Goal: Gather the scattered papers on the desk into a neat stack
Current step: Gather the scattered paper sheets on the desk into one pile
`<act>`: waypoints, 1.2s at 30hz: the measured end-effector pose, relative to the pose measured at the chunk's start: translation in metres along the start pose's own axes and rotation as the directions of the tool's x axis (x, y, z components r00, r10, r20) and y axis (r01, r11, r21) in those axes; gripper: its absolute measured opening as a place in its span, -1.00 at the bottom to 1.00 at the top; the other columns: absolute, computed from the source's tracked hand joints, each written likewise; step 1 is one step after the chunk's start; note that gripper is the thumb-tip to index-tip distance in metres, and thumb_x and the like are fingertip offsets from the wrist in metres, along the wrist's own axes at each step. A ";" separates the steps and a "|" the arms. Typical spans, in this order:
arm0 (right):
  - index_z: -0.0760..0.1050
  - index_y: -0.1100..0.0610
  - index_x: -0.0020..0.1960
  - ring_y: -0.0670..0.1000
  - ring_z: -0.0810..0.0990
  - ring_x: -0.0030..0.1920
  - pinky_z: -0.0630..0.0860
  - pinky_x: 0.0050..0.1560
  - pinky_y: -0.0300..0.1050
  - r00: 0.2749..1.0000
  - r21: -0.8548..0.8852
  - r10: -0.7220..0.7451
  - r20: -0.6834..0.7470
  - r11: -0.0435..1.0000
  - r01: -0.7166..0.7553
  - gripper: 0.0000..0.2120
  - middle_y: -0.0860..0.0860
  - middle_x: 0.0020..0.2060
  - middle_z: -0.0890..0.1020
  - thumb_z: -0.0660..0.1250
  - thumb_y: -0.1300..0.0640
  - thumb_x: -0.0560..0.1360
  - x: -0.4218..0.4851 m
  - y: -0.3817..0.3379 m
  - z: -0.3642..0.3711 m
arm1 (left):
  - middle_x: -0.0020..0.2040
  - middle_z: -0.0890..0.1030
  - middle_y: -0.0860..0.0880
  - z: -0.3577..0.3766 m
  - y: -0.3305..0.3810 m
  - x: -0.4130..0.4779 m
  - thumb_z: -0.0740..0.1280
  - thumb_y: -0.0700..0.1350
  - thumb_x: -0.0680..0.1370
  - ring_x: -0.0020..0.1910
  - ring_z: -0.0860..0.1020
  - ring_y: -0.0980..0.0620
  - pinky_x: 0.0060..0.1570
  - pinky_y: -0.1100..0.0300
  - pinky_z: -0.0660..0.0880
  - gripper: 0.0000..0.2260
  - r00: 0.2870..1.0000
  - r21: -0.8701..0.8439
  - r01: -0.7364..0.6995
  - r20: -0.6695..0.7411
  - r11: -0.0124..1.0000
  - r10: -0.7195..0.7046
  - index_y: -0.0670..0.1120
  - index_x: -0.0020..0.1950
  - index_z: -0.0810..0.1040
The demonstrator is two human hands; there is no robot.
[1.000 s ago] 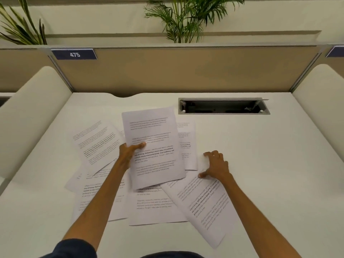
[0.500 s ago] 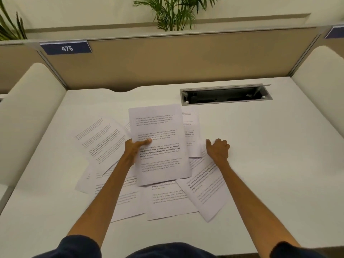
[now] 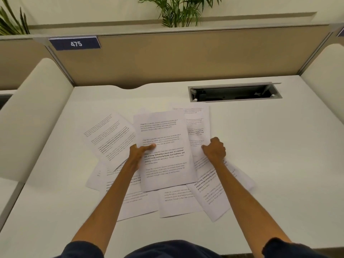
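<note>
Since the earlier frame, your right hand (image 3: 214,149) has left the slanted sheet (image 3: 217,190) at the near right and curled onto the edge of the far-right sheet (image 3: 197,125), which lies partly under the page you hold. Your left hand (image 3: 138,152) keeps its pinch on the left edge of the top sheet (image 3: 163,151), thumb on the printed face, with the page raised above the pile.

You are in the collecting step, and it looks early: one page is in your left grip and a second is being taken. The right grip is closed on the paper edge; whether the page is already clear of the desk (image 3: 270,146) cannot be told.

Next, bring the far-right sheet under or onto the held page and align the edges before reaching for more.

The remaining papers are white printed pages, fanned and overlapping at mixed angles in the desk's centre: one angled sheet (image 3: 109,135) at the left and several lower sheets (image 3: 176,203) near you.
</note>
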State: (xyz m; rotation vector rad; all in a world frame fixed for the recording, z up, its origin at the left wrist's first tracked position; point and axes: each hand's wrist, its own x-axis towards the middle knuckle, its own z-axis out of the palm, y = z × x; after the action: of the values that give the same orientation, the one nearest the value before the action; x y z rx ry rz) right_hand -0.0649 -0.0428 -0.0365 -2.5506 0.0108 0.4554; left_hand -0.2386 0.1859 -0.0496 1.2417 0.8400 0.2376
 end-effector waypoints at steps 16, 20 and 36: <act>0.61 0.22 0.07 0.27 0.67 -0.09 0.62 0.02 0.24 0.997 0.633 -0.037 0.072 0.774 -0.017 -0.59 0.19 0.02 0.68 0.43 0.41 0.23 0.021 -0.043 -0.116 | 0.09 0.71 -0.22 -0.024 0.003 0.020 0.60 -0.30 0.32 0.00 0.71 -0.25 0.00 -0.28 0.62 -0.54 0.996 0.020 0.092 0.019 0.996 -0.092 -0.23 0.20 0.63; 0.60 0.18 0.11 0.19 0.67 -0.06 0.65 -0.01 0.14 0.981 0.775 -0.172 0.094 0.631 0.036 -0.59 0.12 0.01 0.69 0.41 0.44 0.30 0.010 -0.066 -0.142 | 0.11 0.70 -0.27 -0.024 0.004 0.019 0.57 -0.34 0.33 -0.01 0.71 -0.27 -0.04 -0.25 0.64 -0.55 0.993 0.028 0.114 0.034 0.993 -0.115 -0.25 0.20 0.62; 0.56 0.24 0.20 0.14 0.61 -0.11 0.53 -0.20 -0.14 0.964 0.675 -0.015 0.267 0.716 -0.176 -0.43 0.19 0.01 0.66 0.34 0.47 0.20 0.005 -0.050 0.007 | 0.20 0.68 -0.11 -0.002 0.026 0.020 0.05 0.28 0.64 0.12 0.67 -0.13 0.10 -0.08 0.61 -0.47 0.975 -0.230 0.112 0.213 0.967 -0.062 -0.02 0.39 0.52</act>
State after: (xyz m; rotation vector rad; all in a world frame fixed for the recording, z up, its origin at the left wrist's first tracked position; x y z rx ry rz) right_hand -0.0574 0.0037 -0.0184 -1.7314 0.1712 0.6649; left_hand -0.2185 0.2080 -0.0350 0.9795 0.6646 0.1330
